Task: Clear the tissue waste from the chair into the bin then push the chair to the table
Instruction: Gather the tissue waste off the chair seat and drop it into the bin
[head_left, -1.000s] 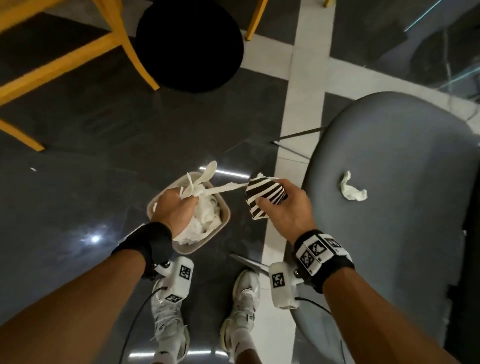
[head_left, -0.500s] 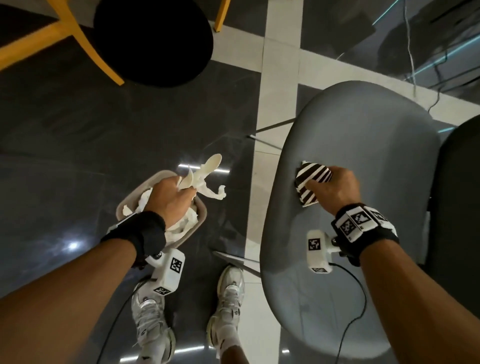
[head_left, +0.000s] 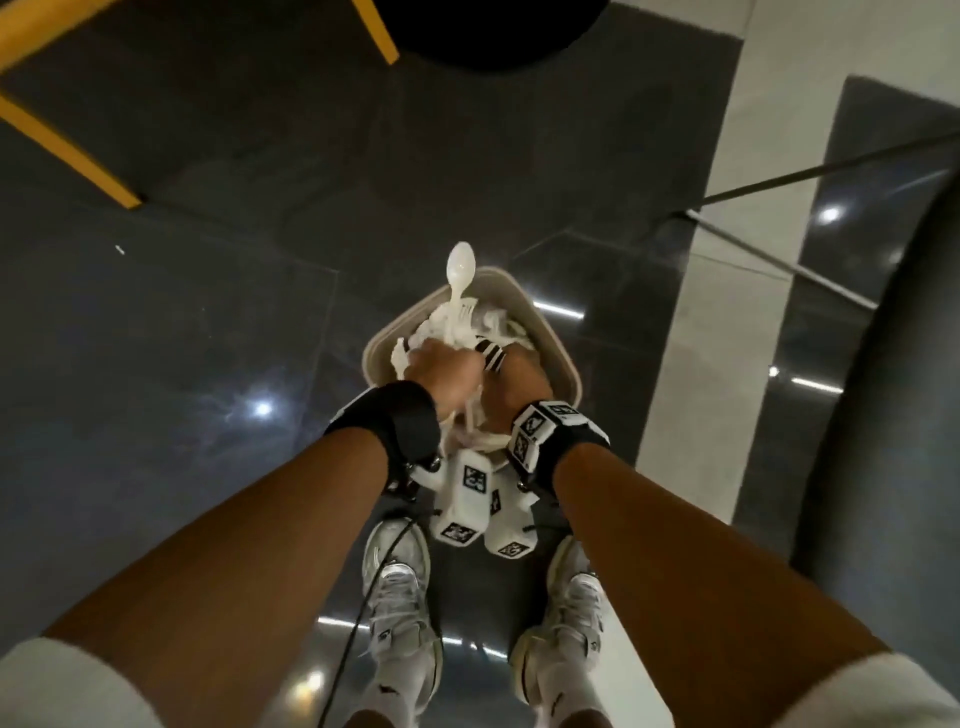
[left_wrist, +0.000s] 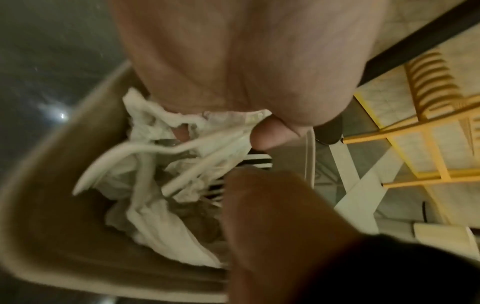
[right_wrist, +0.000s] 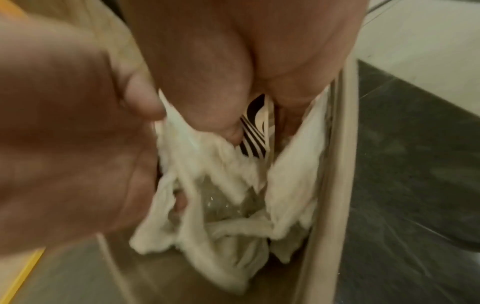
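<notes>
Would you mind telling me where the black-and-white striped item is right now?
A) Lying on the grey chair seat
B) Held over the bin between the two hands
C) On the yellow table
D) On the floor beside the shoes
B: the striped item sits between the left hand and the right hand, above the tissue-filled bin; the right wrist view shows the fingers gripping it.

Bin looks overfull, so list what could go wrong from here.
1. The plastic spoon sticks out past the bin rim; pressing the tissue down may flip it onto the floor.
2. The right hand grips the striped wrapper; it could lift back out with the hand.
</notes>
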